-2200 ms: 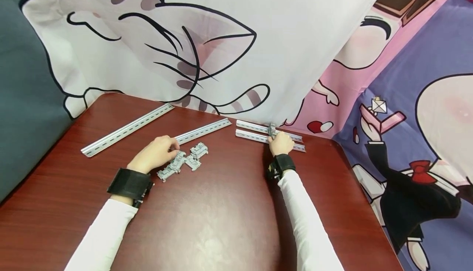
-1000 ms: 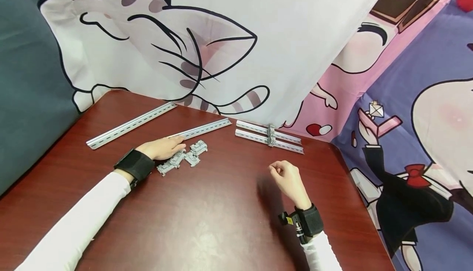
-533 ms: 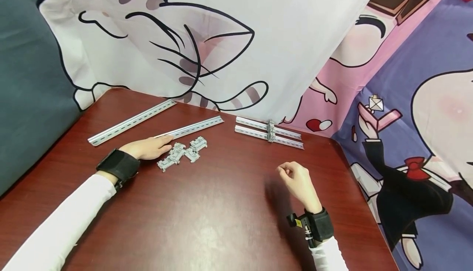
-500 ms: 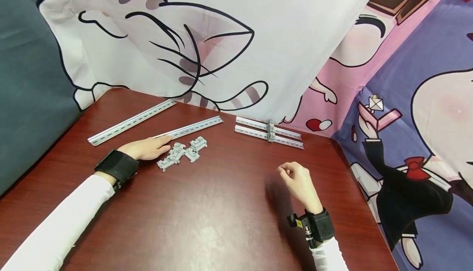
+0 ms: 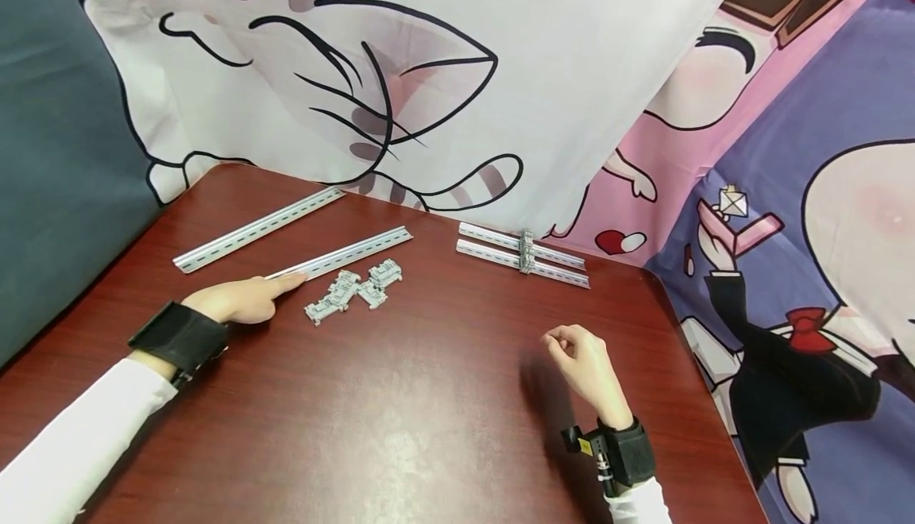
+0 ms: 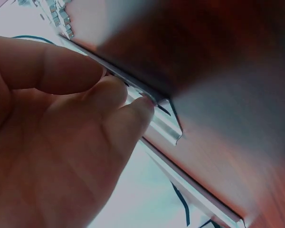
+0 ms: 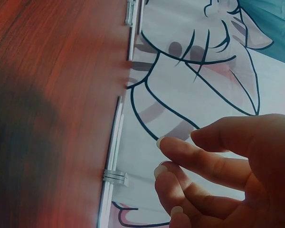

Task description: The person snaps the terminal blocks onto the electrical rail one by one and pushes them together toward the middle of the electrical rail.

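Note:
My left hand (image 5: 239,298) is at the left end of a slotted metal DIN rail (image 5: 357,252), its index finger extended along the rail. In the left wrist view its curled fingertips meet the rail (image 6: 164,124) close to its end; part of the grip is hidden. Loose grey DIN-rail terminal blocks (image 5: 341,292) lie just right of this hand. Hovering over the table at the right, my right hand (image 5: 582,361) has loosely curled fingers and holds nothing. Beyond it, grey terminal blocks (image 5: 526,252) sit across two parallel short rails (image 5: 488,252).
Another long DIN rail (image 5: 260,228) lies diagonally at the back left. The brown table (image 5: 400,413) meets a printed curtain (image 5: 572,71) along its back edge. Its right edge borders a purple printed cloth (image 5: 772,214).
The middle rail has slid leftward with my left hand, which first hovered over the loose blocks. My right hand has let go of the blocks on the paired rails and drawn back toward me.

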A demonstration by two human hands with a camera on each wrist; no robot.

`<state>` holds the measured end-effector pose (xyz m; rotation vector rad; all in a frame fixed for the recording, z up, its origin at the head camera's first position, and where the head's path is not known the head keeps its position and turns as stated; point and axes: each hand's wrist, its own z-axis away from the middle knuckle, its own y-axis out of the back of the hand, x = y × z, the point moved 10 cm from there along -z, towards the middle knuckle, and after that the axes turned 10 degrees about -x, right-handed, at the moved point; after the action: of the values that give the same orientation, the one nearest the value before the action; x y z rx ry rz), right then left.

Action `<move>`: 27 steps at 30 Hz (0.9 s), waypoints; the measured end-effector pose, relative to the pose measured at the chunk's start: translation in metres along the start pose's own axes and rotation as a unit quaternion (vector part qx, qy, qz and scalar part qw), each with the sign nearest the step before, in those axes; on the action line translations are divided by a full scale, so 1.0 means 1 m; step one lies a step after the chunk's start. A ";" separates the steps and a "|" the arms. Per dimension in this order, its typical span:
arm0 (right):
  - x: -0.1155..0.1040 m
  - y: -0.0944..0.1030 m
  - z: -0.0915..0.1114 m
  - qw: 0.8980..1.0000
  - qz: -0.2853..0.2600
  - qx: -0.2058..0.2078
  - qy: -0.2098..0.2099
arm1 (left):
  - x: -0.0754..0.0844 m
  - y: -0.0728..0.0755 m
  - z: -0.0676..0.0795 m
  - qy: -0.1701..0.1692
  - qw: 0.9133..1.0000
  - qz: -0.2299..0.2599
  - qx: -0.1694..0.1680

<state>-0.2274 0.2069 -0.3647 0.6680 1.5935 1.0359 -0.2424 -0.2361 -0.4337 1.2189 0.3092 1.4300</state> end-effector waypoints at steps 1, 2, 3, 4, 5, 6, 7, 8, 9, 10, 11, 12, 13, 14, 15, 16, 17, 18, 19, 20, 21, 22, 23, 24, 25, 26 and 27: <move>0.000 0.000 0.001 1.000 -0.001 0.001 0.000 | 0.000 -0.001 0.003 -0.001 1.000 0.000 0.000; 0.000 0.000 0.002 1.000 -0.001 0.003 0.000 | -0.001 -0.002 0.006 0.000 1.000 -0.003 0.002; 0.000 0.001 0.003 1.000 -0.003 0.005 0.000 | -0.002 -0.003 0.009 0.001 1.000 -0.004 0.003; -0.001 0.001 0.003 1.000 -0.004 0.005 0.000 | -0.003 -0.004 0.012 0.002 1.000 -0.005 0.004; -0.001 0.001 0.004 1.000 -0.005 0.005 0.000 | -0.004 -0.005 0.015 0.005 1.000 -0.006 0.003; -0.001 0.000 0.005 1.000 -0.006 0.004 -0.001 | -0.005 -0.006 0.017 0.008 1.000 -0.007 0.003; -0.001 0.000 0.006 1.000 -0.007 0.002 -0.001 | -0.006 -0.007 0.020 0.011 1.000 -0.006 0.002; -0.001 -0.001 0.006 1.000 -0.009 0.000 -0.001 | -0.007 -0.008 0.023 0.013 1.000 -0.005 0.000; -0.002 -0.001 0.007 1.000 -0.010 -0.001 -0.002 | -0.007 -0.009 0.026 0.015 1.000 -0.004 -0.001; -0.002 -0.002 0.008 1.000 -0.010 -0.002 -0.002 | -0.008 -0.011 0.029 0.015 1.000 -0.005 -0.002; -0.002 -0.002 0.008 1.000 -0.009 -0.002 -0.002 | -0.009 -0.012 0.032 0.017 1.000 -0.006 -0.001; -0.002 -0.003 0.009 1.000 -0.008 -0.002 -0.002 | -0.010 -0.014 0.035 0.019 1.000 -0.008 -0.001; -0.003 -0.003 0.010 1.000 -0.007 -0.002 -0.001 | -0.010 -0.015 0.039 0.019 1.000 -0.011 0.003; -0.003 -0.003 0.010 1.000 -0.006 -0.001 0.000 | -0.010 -0.017 0.042 0.016 1.000 -0.017 0.008; -0.003 -0.003 0.011 1.000 -0.004 -0.001 0.000 | -0.010 -0.018 0.045 0.014 1.000 -0.022 0.013; -0.004 -0.003 0.011 1.000 -0.003 0.000 0.001 | -0.010 -0.021 0.048 0.014 0.999 -0.025 0.017; -0.004 -0.003 0.012 1.000 -0.002 0.000 0.002 | -0.011 -0.023 0.051 0.013 0.999 -0.028 0.021; -0.005 -0.003 0.013 1.000 -0.001 0.000 0.002 | -0.011 -0.025 0.054 0.011 0.999 -0.030 0.025; -0.005 -0.003 0.013 1.000 0.001 -0.001 0.003 | -0.012 -0.027 0.057 0.009 0.999 -0.036 0.030; -0.006 -0.003 0.014 1.000 0.002 -0.001 0.004 | -0.012 -0.029 0.060 0.009 0.998 -0.042 0.034; -0.007 -0.004 0.014 1.000 0.003 -0.002 0.006 | -0.013 -0.031 0.063 0.012 0.998 -0.045 0.036; -0.007 -0.004 0.015 1.000 0.003 -0.003 0.008 | -0.014 -0.033 0.066 0.014 0.998 -0.051 0.040; -0.008 -0.005 0.015 1.000 0.003 -0.004 0.010 | -0.016 -0.035 0.069 0.015 0.997 -0.057 0.044; -0.009 -0.005 0.016 1.000 0.004 -0.005 0.014 | -0.016 -0.037 0.072 0.016 0.997 -0.061 0.048; -0.010 -0.006 0.016 1.000 0.004 -0.007 0.016 | -0.017 -0.039 0.076 0.016 0.996 -0.066 0.052; -0.010 -0.006 0.017 1.000 0.003 -0.009 0.019 | -0.019 -0.041 0.079 0.016 0.996 -0.066 0.055; -0.011 -0.007 0.018 1.000 0.003 -0.010 0.022 | -0.020 -0.044 0.082 0.018 0.996 -0.068 0.058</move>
<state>-0.2066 0.1995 -0.3671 0.6405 1.6178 1.0778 -0.1568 -0.2764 -0.4421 1.2429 0.4963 1.3318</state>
